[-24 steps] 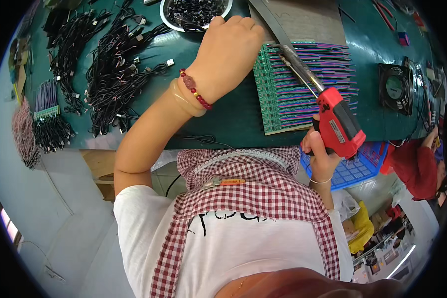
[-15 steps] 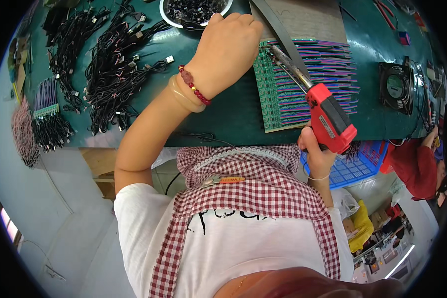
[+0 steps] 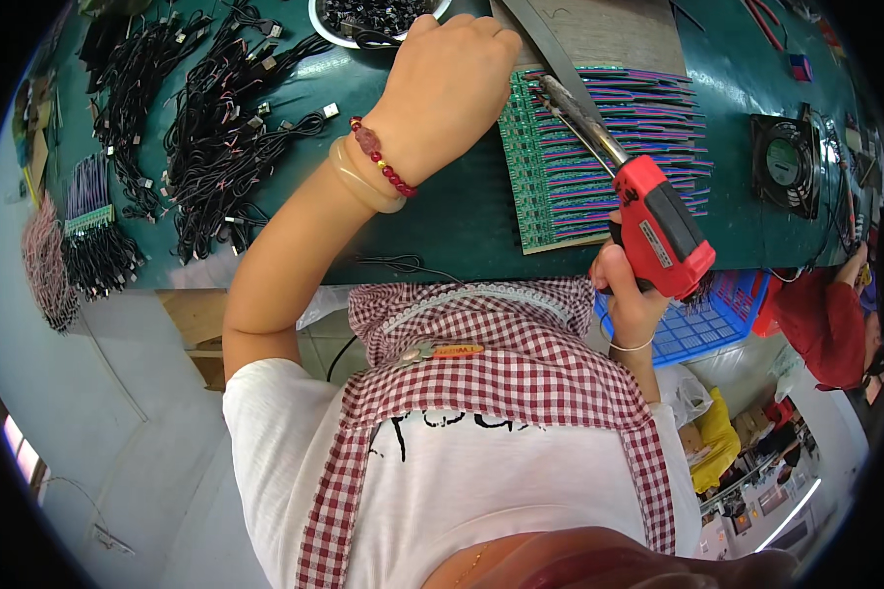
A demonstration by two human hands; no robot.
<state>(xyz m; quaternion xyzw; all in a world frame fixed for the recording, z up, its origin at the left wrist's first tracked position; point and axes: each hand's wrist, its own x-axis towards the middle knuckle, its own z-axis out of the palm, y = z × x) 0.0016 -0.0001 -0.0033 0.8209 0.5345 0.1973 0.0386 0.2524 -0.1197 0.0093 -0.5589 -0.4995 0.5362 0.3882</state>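
Observation:
My right hand (image 3: 627,294) grips a red soldering gun (image 3: 658,231) by its handle. Its metal tip (image 3: 550,90) rests on the far left part of a green circuit board panel (image 3: 550,177) with rows of purple wires. My left hand (image 3: 452,83) lies closed at the panel's left edge, fingers curled near the tip; what it pinches is hidden. A red bead bracelet and a pale bangle circle the left wrist. The panel lies on a dark green table (image 3: 462,221).
Bundles of black cables (image 3: 216,137) cover the table's left side. A white bowl of black parts (image 3: 363,18) stands at the far edge. A small black fan (image 3: 786,162) sits at right. A blue basket (image 3: 707,319) and a person in red (image 3: 825,314) are at the right.
The soldering gun has swung leftward and its tip has moved further onto the panel's upper left, close to my left hand. The left hand has stayed put.

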